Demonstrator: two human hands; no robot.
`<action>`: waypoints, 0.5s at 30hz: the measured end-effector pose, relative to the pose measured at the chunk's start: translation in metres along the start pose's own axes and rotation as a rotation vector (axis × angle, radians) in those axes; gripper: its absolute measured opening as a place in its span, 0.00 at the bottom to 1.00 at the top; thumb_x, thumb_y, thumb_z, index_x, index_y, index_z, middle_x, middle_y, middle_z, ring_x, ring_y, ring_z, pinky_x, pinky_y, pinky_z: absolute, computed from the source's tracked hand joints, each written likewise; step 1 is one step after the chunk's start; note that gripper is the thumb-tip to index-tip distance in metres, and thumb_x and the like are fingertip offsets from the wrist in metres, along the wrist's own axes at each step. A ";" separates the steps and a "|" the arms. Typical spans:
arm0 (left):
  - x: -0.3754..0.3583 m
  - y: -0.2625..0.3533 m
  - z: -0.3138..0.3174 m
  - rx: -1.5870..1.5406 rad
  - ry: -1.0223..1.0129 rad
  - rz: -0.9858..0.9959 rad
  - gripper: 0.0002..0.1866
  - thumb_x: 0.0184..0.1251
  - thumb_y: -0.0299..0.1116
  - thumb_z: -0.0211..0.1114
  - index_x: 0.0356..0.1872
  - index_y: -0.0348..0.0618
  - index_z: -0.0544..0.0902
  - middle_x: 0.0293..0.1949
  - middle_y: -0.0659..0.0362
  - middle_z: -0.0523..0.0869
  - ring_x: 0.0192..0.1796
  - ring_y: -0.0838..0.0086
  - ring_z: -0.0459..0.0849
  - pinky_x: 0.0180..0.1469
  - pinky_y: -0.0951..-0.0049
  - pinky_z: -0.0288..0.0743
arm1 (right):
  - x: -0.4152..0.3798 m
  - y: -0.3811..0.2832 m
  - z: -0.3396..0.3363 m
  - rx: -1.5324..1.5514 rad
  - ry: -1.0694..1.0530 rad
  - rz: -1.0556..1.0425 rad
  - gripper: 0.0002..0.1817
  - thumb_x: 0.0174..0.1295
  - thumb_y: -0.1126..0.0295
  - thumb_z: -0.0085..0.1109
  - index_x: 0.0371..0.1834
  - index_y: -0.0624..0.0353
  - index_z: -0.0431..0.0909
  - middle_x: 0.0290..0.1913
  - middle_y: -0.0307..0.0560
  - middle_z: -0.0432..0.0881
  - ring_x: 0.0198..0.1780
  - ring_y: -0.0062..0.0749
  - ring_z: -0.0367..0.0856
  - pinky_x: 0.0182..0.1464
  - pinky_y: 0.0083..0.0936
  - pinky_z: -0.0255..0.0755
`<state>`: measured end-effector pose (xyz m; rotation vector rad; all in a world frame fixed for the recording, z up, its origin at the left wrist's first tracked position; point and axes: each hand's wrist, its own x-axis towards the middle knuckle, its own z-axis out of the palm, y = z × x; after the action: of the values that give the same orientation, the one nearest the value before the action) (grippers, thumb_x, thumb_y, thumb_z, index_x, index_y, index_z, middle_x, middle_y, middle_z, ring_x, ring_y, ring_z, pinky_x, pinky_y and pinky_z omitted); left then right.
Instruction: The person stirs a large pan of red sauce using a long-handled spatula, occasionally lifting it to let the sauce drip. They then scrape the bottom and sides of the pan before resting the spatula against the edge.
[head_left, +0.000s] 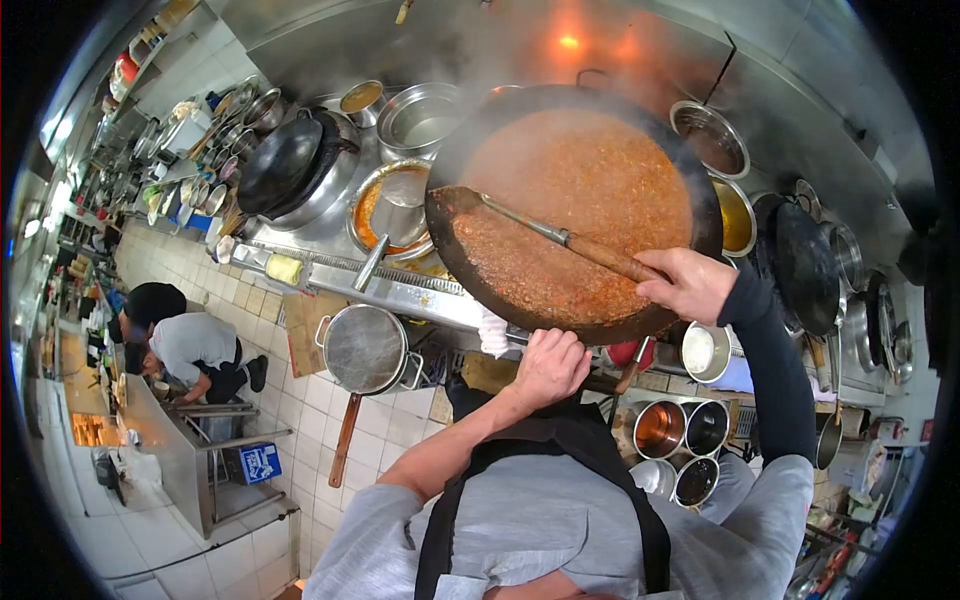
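Note:
A large black wok (706, 215) holds thick reddish-brown minced sauce (590, 170), with steam rising over it. My right hand (690, 284) is closed around the wooden handle of a long wok spatula (545, 230). The spatula lies slantwise across the wok, its sauce-coated head at the left side. My left hand (552, 368) is a closed fist at the wok's near rim; whatever is inside its fingers is hidden. A white cloth (493, 332) hangs just left of that hand.
Left of the wok, a sauce-stained pan (362, 210) holds a metal ladle (372, 262). A lidded pot (363, 350) stands lower left. Black woks (282, 168) and several sauce containers (660, 428) surround the stove. A co-worker (195, 345) bends over at far left.

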<state>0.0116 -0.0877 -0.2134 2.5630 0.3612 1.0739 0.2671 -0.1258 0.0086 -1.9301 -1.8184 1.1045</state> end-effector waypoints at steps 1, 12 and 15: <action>0.000 -0.001 0.001 -0.002 -0.006 0.007 0.10 0.65 0.30 0.78 0.38 0.45 0.82 0.35 0.57 0.78 0.37 0.59 0.78 0.42 0.57 0.68 | 0.005 -0.002 -0.002 0.003 -0.018 0.031 0.15 0.78 0.64 0.64 0.53 0.69 0.80 0.29 0.55 0.79 0.33 0.40 0.80 0.40 0.41 0.75; 0.006 -0.002 0.004 0.019 -0.012 0.021 0.11 0.67 0.30 0.78 0.40 0.44 0.82 0.35 0.56 0.79 0.38 0.59 0.79 0.43 0.56 0.68 | 0.009 0.011 0.069 -0.200 0.177 -0.084 0.20 0.74 0.68 0.62 0.56 0.79 0.75 0.31 0.77 0.86 0.39 0.75 0.88 0.44 0.61 0.81; 0.004 0.001 0.002 0.038 -0.029 0.013 0.11 0.68 0.31 0.78 0.40 0.44 0.82 0.35 0.56 0.80 0.38 0.59 0.79 0.43 0.56 0.68 | 0.016 0.032 0.102 -0.197 0.190 -0.033 0.34 0.74 0.65 0.64 0.73 0.84 0.68 0.32 0.77 0.86 0.38 0.74 0.89 0.45 0.59 0.82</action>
<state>0.0162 -0.0877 -0.2119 2.6146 0.3619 1.0430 0.2206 -0.1473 -0.0865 -2.0260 -1.9059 0.7268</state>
